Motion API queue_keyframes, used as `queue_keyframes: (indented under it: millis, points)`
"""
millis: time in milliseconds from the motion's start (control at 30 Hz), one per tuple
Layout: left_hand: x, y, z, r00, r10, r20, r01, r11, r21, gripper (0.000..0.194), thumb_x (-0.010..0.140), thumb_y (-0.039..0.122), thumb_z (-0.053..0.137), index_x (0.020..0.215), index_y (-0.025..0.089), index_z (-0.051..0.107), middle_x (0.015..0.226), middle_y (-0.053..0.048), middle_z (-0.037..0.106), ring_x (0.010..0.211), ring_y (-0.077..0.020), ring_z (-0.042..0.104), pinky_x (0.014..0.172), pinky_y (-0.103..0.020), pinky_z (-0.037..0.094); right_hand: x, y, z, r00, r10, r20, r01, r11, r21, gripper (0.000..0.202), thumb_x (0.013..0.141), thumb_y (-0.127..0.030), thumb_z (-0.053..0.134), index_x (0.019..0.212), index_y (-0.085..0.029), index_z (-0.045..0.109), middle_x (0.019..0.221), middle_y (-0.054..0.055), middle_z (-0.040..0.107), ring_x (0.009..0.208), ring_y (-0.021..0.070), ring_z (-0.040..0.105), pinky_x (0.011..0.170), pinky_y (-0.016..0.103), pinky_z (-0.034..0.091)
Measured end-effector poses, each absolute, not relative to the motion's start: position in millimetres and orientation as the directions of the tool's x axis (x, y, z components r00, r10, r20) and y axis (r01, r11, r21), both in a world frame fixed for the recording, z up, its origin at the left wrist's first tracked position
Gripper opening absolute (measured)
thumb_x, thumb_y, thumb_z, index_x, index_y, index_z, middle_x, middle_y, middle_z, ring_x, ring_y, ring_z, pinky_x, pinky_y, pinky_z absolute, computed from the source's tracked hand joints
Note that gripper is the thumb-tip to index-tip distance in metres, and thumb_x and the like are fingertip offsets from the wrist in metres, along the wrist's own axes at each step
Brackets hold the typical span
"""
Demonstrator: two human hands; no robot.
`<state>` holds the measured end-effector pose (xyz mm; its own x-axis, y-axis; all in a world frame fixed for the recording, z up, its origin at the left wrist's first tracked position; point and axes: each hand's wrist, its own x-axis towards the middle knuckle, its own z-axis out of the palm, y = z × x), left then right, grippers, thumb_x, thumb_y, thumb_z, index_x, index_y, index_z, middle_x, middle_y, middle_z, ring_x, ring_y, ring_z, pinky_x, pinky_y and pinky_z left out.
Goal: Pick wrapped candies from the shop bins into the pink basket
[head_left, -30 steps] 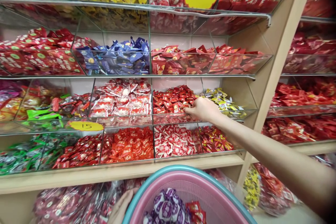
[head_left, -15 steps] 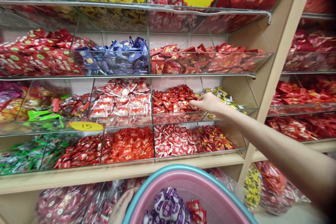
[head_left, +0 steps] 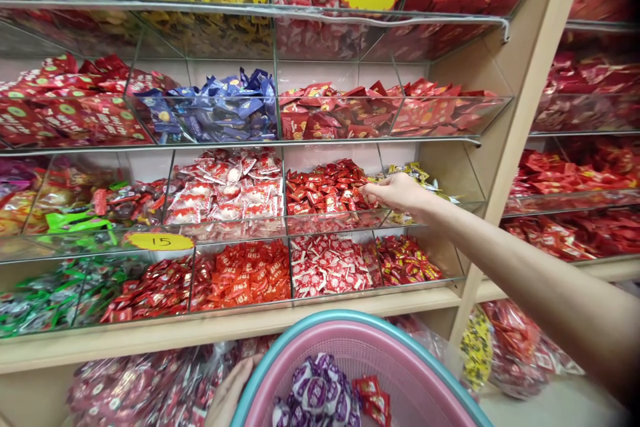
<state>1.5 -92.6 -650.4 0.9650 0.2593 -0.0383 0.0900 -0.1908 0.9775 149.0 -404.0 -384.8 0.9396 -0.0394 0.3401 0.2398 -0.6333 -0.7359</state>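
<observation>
A pink plastic basket (head_left: 420, 373) with a turquoise rim (head_left: 345, 317) is at the bottom middle. My left hand (head_left: 231, 392) is closed on its left side, with most of the fingers hidden. Inside lie several purple-and-white wrapped candies (head_left: 320, 390) and a few red-wrapped candies (head_left: 373, 400). My right hand (head_left: 400, 192) reaches over a clear bin to the right edge of a pile of small red-wrapped candies (head_left: 330, 188). Its thumb and fingers are drawn together at the pile; what they hold, if anything, does not show.
Clear dividers (head_left: 286, 193) split the shelves into candy bins. Yellow-wrapped candies (head_left: 413, 173) lie behind my right hand. Red-and-white candies (head_left: 330, 267) fill a bin below. A wooden upright (head_left: 520, 113) stands at right. Bagged candies (head_left: 125, 387) sit under the bottom ledge (head_left: 200, 337).
My right hand stays at the red candy pile, its fingers a little more stretched out than before. The whole view has shifted slightly. The basket and my left hand look the same.
</observation>
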Motion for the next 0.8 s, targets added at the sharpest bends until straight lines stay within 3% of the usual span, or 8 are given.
queue_keyframes:
  millis: [133, 267, 400, 500, 667, 800]
  points:
    - [7, -97, -653, 0.957, 0.26, -0.131, 0.163, -0.105, 0.981, 0.047, 0.073, 0.055, 0.054, 0.102, 0.021, 0.068, 0.121, -0.004, 0.061, 0.124, -0.0246, 0.045, 0.11, -0.035, 0.029, 137, -414, -385, 0.94, -0.031, 0.339, 0.254, -0.596, -0.762, 0.032, 0.07, -0.044, 0.058, 0.057, -0.015, 0.057, 0.043, -0.006, 0.038, 0.039, 0.0046, 0.025, 0.038, 0.022, 0.019]
    - [12, -98, -660, 0.961, 0.236, -0.147, 0.164, -0.057, 0.985, 0.048, 0.076, 0.052, 0.054, 0.109, 0.019, 0.065, 0.125, -0.004, 0.059, 0.124, -0.0216, 0.045, 0.112, -0.034, 0.025, 105, -425, -405, 0.949, 0.003, 0.315, 0.261, -0.565, -0.783, 0.031, 0.072, -0.045, 0.059, 0.06, -0.017, 0.059, 0.043, -0.007, 0.034, 0.039, 0.0046, 0.022, 0.039, 0.022, 0.017]
    - [13, -100, -660, 0.961, 0.22, -0.166, 0.175, -0.022, 0.984, 0.046, 0.075, 0.049, 0.056, 0.107, 0.018, 0.065, 0.125, -0.004, 0.059, 0.121, -0.0217, 0.048, 0.106, -0.03, 0.035, 78, -431, -481, 0.972, 0.166, 0.167, 0.235, -0.614, -0.754, 0.04, 0.072, -0.053, 0.057, 0.053, -0.017, 0.054, 0.043, -0.007, 0.033, 0.041, 0.0052, 0.023, 0.041, 0.022, 0.017]
    - [14, -101, -660, 0.962, 0.215, -0.167, 0.174, -0.011, 0.985, 0.046, 0.074, 0.048, 0.057, 0.107, 0.017, 0.065, 0.123, -0.004, 0.06, 0.12, -0.022, 0.049, 0.102, -0.029, 0.039, 70, -431, -558, 0.953, 0.302, 0.026, 0.225, -0.648, -0.727, 0.043, 0.074, -0.053, 0.053, 0.051, -0.017, 0.05, 0.046, -0.006, 0.038, 0.045, 0.007, 0.033, 0.044, 0.021, 0.025]
    - [13, -102, -658, 0.964, 0.219, -0.148, 0.158, -0.027, 0.987, 0.044, 0.076, 0.048, 0.056, 0.106, 0.017, 0.065, 0.123, -0.004, 0.06, 0.121, -0.0218, 0.049, 0.104, -0.03, 0.037, 64, -420, -636, 0.95, 0.31, 0.033, 0.302, -0.888, -0.348, 0.029, 0.078, -0.035, 0.053, 0.057, -0.016, 0.059, 0.056, 0.001, 0.058, 0.057, 0.0132, 0.052, 0.053, 0.024, 0.032]
    - [11, -102, -656, 0.965, 0.22, -0.146, 0.16, -0.05, 0.986, 0.046, 0.074, 0.051, 0.056, 0.105, 0.018, 0.066, 0.122, -0.004, 0.061, 0.119, -0.0227, 0.05, 0.102, -0.03, 0.039, 63, -410, -650, 0.91, 0.412, 0.04, 0.414, -0.907, -0.075, 0.025, 0.083, -0.031, 0.05, 0.078, -0.012, 0.066, 0.082, 0.012, 0.068, 0.072, 0.0197, 0.063, 0.059, 0.026, 0.038]
